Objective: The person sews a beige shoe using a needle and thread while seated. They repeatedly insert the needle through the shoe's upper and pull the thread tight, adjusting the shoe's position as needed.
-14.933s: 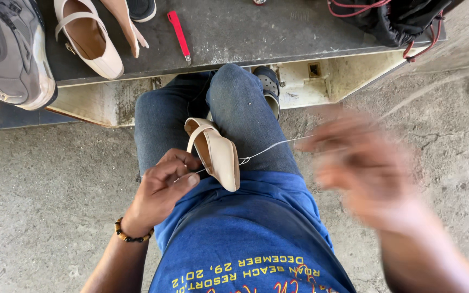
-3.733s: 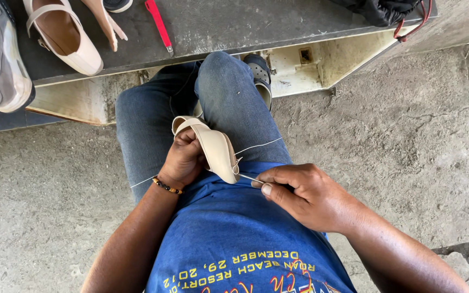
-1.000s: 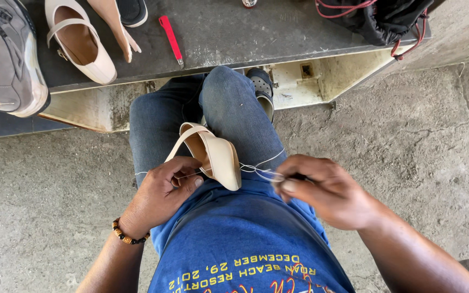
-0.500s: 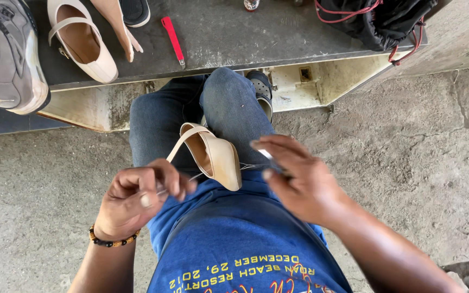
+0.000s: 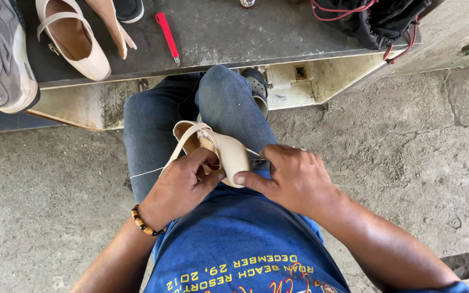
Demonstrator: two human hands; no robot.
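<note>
Head view: cream shoe [image 5: 229,154] on lap, above jeans
Left hand [image 5: 183,187]: fingers clamped on shoe's side
Right hand [image 5: 294,179]: fingers pinched on shoe's toe; needle unseen
Thread [image 5: 145,173]: taut leftward, may snag or snap
Risk: hidden needle may prick thumb if shoe twists

The scene is lit by soft, even daylight, brighter on the concrete floor [image 5: 408,163] toward the right. A dull sheen is seen on the dark bench top [image 5: 218,32]. Shade is cast beneath the bench's front edge. Focus is sharp throughout; slight wide-angle stretching is noticed at the corners.
</note>
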